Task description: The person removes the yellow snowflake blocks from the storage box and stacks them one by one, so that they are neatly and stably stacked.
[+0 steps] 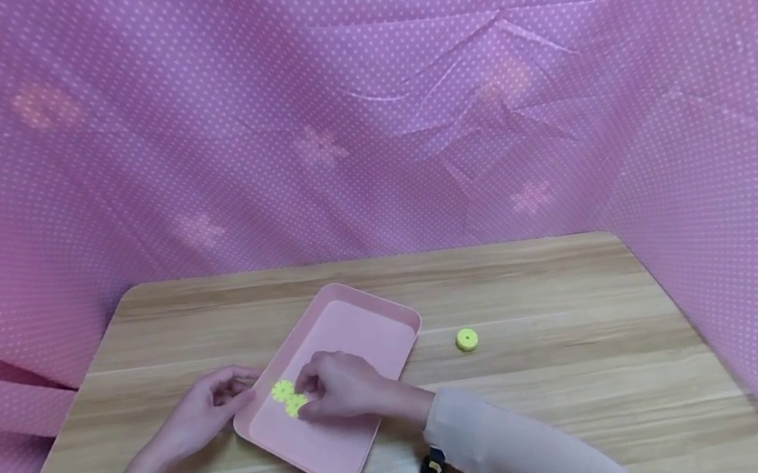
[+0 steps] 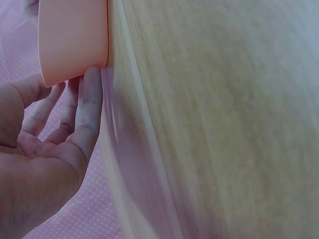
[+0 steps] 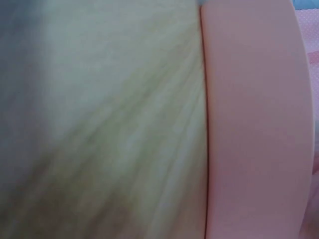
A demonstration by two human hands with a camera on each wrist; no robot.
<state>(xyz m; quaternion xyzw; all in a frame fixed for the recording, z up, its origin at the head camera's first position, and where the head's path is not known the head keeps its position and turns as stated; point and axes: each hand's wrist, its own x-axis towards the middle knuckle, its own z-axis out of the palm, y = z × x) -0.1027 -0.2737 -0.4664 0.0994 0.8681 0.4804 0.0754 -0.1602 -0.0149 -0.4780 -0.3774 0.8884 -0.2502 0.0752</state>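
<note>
A pink rectangular tray (image 1: 365, 332) lies at an angle on the wooden table. My left hand (image 1: 204, 409) holds its left corner, the thumb at the rim and the fingers against the outer wall; the left wrist view shows this hand (image 2: 55, 149) close up. My right hand (image 1: 344, 385) reaches over the tray, thumb and fingers pinching a yellow notched disc (image 1: 295, 405). Touching or nearly touching that disc, a second yellow disc (image 1: 283, 390) lies on the tray floor. In the right wrist view only the tray's outer wall (image 3: 256, 124) shows, with the right hand out of sight.
A thicker yellow round piece (image 1: 467, 339) with a small centre hole sits on the table (image 1: 564, 381) to the right of the tray. Pink dotted cloth (image 1: 400, 97) hangs behind the table and along both sides.
</note>
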